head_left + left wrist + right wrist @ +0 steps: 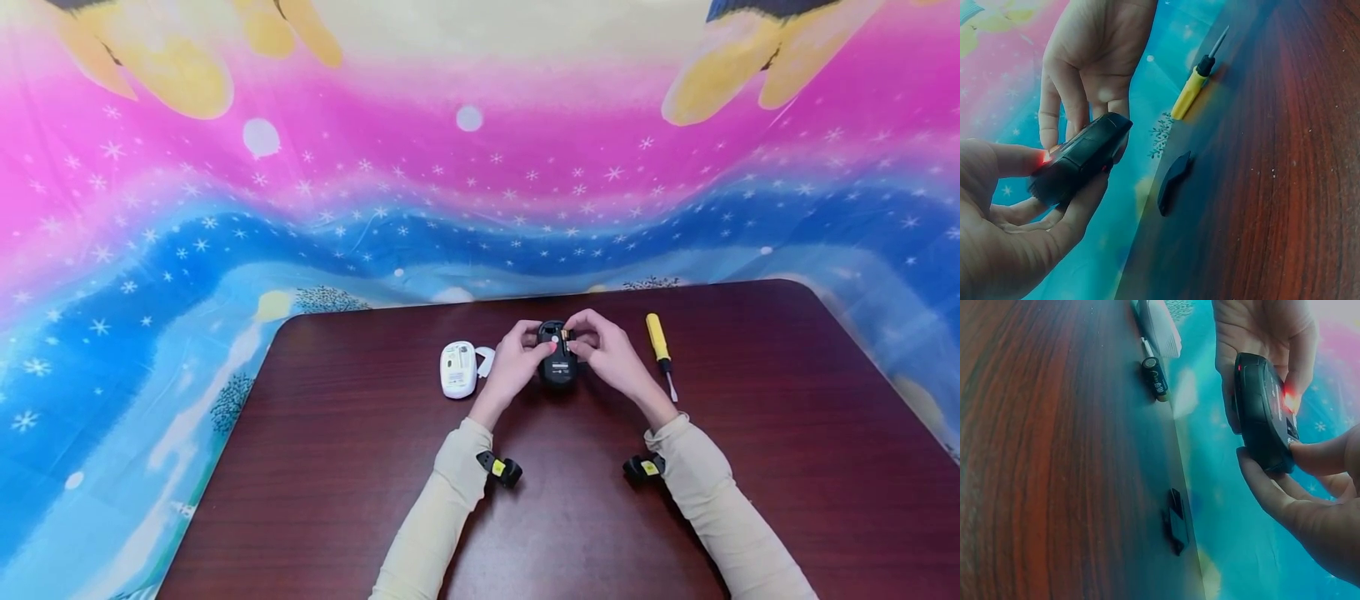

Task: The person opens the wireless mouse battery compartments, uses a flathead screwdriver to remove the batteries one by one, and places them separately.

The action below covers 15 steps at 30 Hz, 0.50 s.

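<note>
A black computer mouse [558, 371] is held underside up, its battery slot open. Inside that slot shows a copper-coloured battery [566, 334]. My left hand [519, 357] grips the mouse from the left, thumb across the underside, where a red light glows on the thumb tip. From the right, my right hand [606, 352] pinches the mouse's edge beside the slot, its thumb on the underside and fingers curled below. On the table near the hands lies a small black cover [1174, 184], also seen in the right wrist view.
Left of the hands lies a white mouse [454, 379], underside up with its slot open, beside a white cover [486, 360]. A dark loose battery [1155, 379] lies near them. To the right is a yellow-handled screwdriver [657, 337]. A patterned cloth [480, 183] hangs behind the table [337, 467].
</note>
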Each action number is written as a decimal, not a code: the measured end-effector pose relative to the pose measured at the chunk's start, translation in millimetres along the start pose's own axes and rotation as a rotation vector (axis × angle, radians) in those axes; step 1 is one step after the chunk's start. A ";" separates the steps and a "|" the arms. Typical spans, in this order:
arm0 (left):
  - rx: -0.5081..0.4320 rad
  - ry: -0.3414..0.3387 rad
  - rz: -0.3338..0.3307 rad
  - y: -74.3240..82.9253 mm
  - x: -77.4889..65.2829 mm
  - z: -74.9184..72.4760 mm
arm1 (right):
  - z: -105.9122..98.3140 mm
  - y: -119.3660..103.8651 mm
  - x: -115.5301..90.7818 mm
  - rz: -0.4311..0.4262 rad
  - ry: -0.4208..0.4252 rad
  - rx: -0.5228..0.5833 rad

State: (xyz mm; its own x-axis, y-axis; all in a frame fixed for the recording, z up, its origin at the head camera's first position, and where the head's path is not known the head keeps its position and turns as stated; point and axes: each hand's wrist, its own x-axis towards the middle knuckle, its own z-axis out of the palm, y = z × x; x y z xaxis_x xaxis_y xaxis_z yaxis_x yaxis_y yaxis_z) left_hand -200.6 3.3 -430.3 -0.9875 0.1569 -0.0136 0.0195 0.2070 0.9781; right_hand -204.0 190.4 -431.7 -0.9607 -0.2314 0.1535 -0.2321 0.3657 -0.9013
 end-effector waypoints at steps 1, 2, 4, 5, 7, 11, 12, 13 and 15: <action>0.002 0.002 0.003 -0.2 -0.2 0.1 | -0.1 -0.4 -0.1 -0.001 0.000 0.002; 0.003 0.003 0.007 -0.5 -0.3 0.0 | -0.2 -0.8 -0.5 -0.004 -0.004 0.006; 0.005 0.004 0.015 -1.4 -0.3 -0.2 | -0.5 -1.1 -0.8 -0.006 -0.005 0.015; 0.006 0.004 0.018 -1.6 -0.4 -0.5 | -0.5 -0.8 -0.9 -0.007 -0.006 0.019; 0.005 0.004 0.023 -2.1 -0.4 -1.0 | -0.8 -0.4 -1.0 -0.008 -0.011 0.031; 0.007 0.003 0.026 -2.2 -1.0 -1.9 | -0.4 0.7 -1.2 -0.016 -0.016 0.055; 0.007 0.001 0.025 -2.2 -1.1 -2.0 | -0.2 0.8 -1.4 -0.019 -0.017 0.062; 0.004 0.001 0.025 -2.2 -1.3 -2.0 | 0.0 1.1 -1.5 -0.020 -0.018 0.065; -0.001 -0.001 0.021 -2.5 -1.7 -1.9 | 0.6 1.4 -1.8 -0.023 -0.019 0.076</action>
State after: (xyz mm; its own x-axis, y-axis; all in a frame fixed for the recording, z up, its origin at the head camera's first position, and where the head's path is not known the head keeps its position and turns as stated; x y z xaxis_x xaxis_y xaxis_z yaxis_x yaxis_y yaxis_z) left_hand -199.2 0.6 -432.3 -0.9867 0.1623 0.0072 0.0405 0.2027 0.9784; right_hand -202.5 190.8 -433.5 -0.9520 -0.2563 0.1673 -0.2410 0.2906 -0.9260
